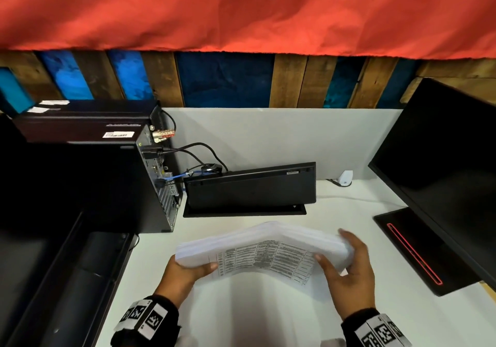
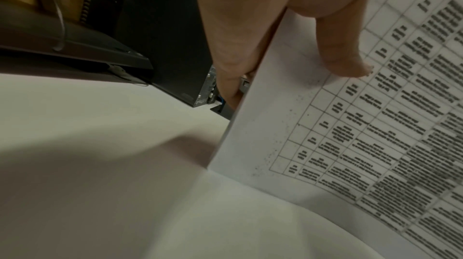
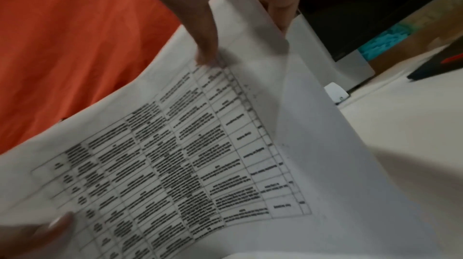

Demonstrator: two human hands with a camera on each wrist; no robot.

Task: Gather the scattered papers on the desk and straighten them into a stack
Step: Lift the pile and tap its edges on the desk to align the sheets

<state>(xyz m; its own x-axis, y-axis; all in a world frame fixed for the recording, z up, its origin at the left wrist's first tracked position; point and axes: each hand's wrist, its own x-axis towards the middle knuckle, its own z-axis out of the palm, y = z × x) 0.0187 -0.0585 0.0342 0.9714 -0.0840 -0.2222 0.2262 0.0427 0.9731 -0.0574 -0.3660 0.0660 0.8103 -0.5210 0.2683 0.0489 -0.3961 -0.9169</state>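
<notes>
1. A person holds a bundle of papers (image 1: 264,250) upright on its long edge over a white desk (image 1: 268,319), one hand at each short end.
2. The left hand (image 1: 185,268) grips the left end: the thumb lies across the printed front sheet, and the fingers (image 2: 230,77) curl behind the bundle.
3. The right hand (image 1: 349,271) grips the right end the same way, thumb (image 3: 205,45) on the printed table, fingers wrapped round the back.
4. Between the two hands the papers bow upward in the middle, and the top edges look uneven and fanned.
5. Beyond the fingertips stands a black keyboard (image 1: 251,189) propped on its edge; a dark monitor (image 1: 440,174) stands to the right of the right hand, and a computer tower (image 1: 112,180) to the left of the left hand.
6. The gathering looks done; the straightening seems to be in hand.
7. The next move probably calls for loosening both grips slightly and tapping the lower edge on the desk so the sheets settle level.
</notes>
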